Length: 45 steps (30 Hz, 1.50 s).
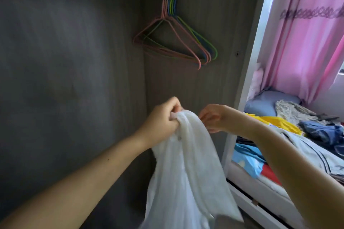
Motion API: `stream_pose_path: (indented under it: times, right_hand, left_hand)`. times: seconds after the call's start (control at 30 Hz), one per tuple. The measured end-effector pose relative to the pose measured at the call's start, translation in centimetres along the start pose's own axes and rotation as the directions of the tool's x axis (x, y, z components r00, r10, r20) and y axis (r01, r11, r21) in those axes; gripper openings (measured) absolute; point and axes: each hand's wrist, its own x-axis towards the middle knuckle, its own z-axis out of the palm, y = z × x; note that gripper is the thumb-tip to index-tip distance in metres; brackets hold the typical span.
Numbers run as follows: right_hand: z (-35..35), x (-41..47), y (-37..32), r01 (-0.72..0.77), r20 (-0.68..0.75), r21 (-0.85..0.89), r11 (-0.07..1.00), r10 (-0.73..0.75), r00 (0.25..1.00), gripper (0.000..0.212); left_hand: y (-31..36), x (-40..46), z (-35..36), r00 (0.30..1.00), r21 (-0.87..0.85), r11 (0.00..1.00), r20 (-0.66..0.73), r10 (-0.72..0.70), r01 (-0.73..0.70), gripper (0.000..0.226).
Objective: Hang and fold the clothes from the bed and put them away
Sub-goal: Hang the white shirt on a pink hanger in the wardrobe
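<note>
Inside wardrobe: left grip (pixel 163 117) bunches sheer white garment (pixel 188 169); right grip (pixel 212 119) loose, empty.

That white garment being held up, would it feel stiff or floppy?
Probably floppy: the white garment droops in soft folds from the left hand. Likely light, since the thin cloth looks slightly see-through. It bunches easily under the fingers.

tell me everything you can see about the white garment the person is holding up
The white garment is thin, slightly sheer fabric, soft and creased. It hangs limp in front of the open wardrobe, below the empty hangers. The left hand grips its bunched top edge in a fist; the right hand is beside that edge, fingers curled, contact unclear. Its lower part runs out of frame, so its type cannot be told.
</note>
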Motion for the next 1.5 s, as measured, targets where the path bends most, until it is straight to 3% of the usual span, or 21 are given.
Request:
stream_pose_path:
  times: [0.07, 0.1, 0.13, 0.23, 0.3, 0.4, 0.5, 0.57, 0.67, 0.73, 0.8, 0.83, 0.87, 0.93, 0.97, 1.03, 1.1, 1.2, 1.3, 1.4, 1.5]
  right_hand:
    - [-1.0, -0.2, 1.0, 0.103, -0.228, 0.144, 0.984, -0.068, 0.971, 0.022]
    - [-0.9, 0.1, 1.0, 0.160, -0.272, 0.159, 0.974, -0.112, 0.956, 0.017]
    - [-0.5, 0.3, 1.1, 0.183, -0.213, 0.132, 0.974, -0.153, 0.965, 0.008]
    - [3.3, 2.2, 2.0, 0.202, 0.068, -0.148, 0.968, -0.193, 0.979, 0.028]
    - [4.9, 4.2, 2.4, 0.215, -0.009, -0.239, 0.947, -0.224, 0.975, 0.011]
    - [4.1, 7.0, 2.8, 0.196, -0.159, -0.248, 0.949, -0.239, 0.958, 0.021]
    - [1.7, 8.7, 2.6, 0.186, -0.287, -0.185, 0.965, -0.234, 0.929, 0.023]
    - [0.5, 9.5, 1.3, 0.211, -0.320, -0.233, 0.949, -0.280, 0.905, 0.025]
    - [-0.7, 10.0, -2.1, 0.230, -0.141, -0.444, 0.866, -0.321, 0.936, 0.019]
    - [-1.4, 9.7, -4.6, 0.251, 0.082, -0.571, 0.781, -0.250, 0.965, 0.012]
    - [-2.6, 9.7, -7.4, 0.354, 0.198, -0.640, 0.682, -0.299, 0.934, 0.019]
    - [-3.4, 10.2, -8.9, 0.392, 0.120, -0.631, 0.670, -0.414, 0.902, 0.023]
    - [-4.6, 11.2, -10.4, 0.394, -0.060, -0.619, 0.680, -0.541, 0.839, 0.024]
    - [-6.7, 14.1, -12.5, 0.248, -0.365, -0.702, 0.668, -0.635, 0.681, 0.025]
    - [-7.3, 15.6, -13.0, 0.100, -0.403, -0.765, 0.636, -0.594, 0.696, 0.030]
    - [-7.5, 18.1, -12.7, -0.076, -0.378, -0.822, 0.565, -0.440, 0.815, 0.037]
    - [-6.9, 19.6, -11.9, -0.102, -0.355, -0.821, 0.561, -0.363, 0.861, 0.033]
    - [-6.3, 20.4, -11.3, -0.022, -0.351, -0.765, 0.644, -0.388, 0.852, 0.022]
    - [-5.9, 20.2, -11.2, 0.110, -0.421, -0.664, 0.740, -0.490, 0.763, 0.026]
    - [-4.4, 18.7, -9.0, 0.307, -0.480, -0.534, 0.787, -0.582, 0.657, 0.015]
    - [-0.3, 15.7, -4.0, 0.485, -0.525, -0.231, 0.844, -0.527, 0.668, 0.008]
  left_hand:
    - [-1.2, 1.7, -1.0, 0.990, 0.007, 0.997, -0.123, -0.073, 0.074, 0.027]
    - [-1.5, 2.3, -1.6, 0.984, 0.025, 0.996, -0.161, -0.078, 0.083, 0.026]
    - [-1.5, 3.1, -2.1, 0.980, 0.051, 0.996, -0.187, -0.064, 0.074, 0.023]
    - [-0.8, 5.4, -2.7, 0.984, 0.087, 0.996, -0.178, 0.006, 0.009, 0.017]
    - [-0.4, 6.1, -2.9, 0.995, 0.110, 0.994, -0.103, 0.014, -0.003, 0.007]
    - [-1.5, 6.7, -4.2, 0.995, 0.235, 0.971, -0.099, -0.012, 0.035, 0.009]
    - [-4.2, 6.8, -6.3, 0.959, 0.311, 0.924, -0.238, -0.152, 0.223, 0.022]
    - [-6.0, 6.5, -7.1, 0.888, 0.284, 0.860, -0.317, -0.333, 0.424, 0.023]
    - [-8.0, 5.5, -8.1, 0.757, 0.097, 0.768, -0.285, -0.588, 0.633, 0.010]
    - [-8.7, 4.9, -9.0, 0.712, 0.017, 0.734, -0.259, -0.653, 0.679, 0.010]
    - [-8.7, 4.6, -9.9, 0.662, 0.026, 0.691, -0.318, -0.679, 0.722, 0.019]
    - [-8.4, 4.7, -10.4, 0.644, 0.058, 0.672, -0.357, -0.677, 0.738, 0.024]
    - [-7.9, 4.7, -10.8, 0.639, 0.084, 0.661, -0.368, -0.675, 0.746, 0.026]
    - [-6.4, 4.9, -11.4, 0.662, 0.146, 0.652, -0.292, -0.690, 0.744, 0.022]
    - [-5.5, 5.0, -11.4, 0.682, 0.237, 0.640, -0.232, -0.694, 0.731, 0.019]
    - [-4.1, 5.1, -11.0, 0.705, 0.434, 0.600, -0.128, -0.698, 0.673, 0.019]
    - [-3.4, 5.2, -10.7, 0.721, 0.526, 0.585, -0.082, -0.688, 0.618, 0.023]
    - [-3.2, 4.7, -11.1, 0.754, 0.533, 0.595, -0.134, -0.643, 0.602, 0.022]
    - [-3.9, 3.8, -12.5, 0.782, 0.489, 0.616, -0.296, -0.548, 0.617, 0.030]
    - [-5.2, 2.9, -14.0, 0.782, 0.430, 0.660, -0.436, -0.446, 0.616, 0.028]
    - [-7.1, 1.4, -15.6, 0.709, 0.223, 0.692, -0.419, -0.568, 0.686, 0.024]
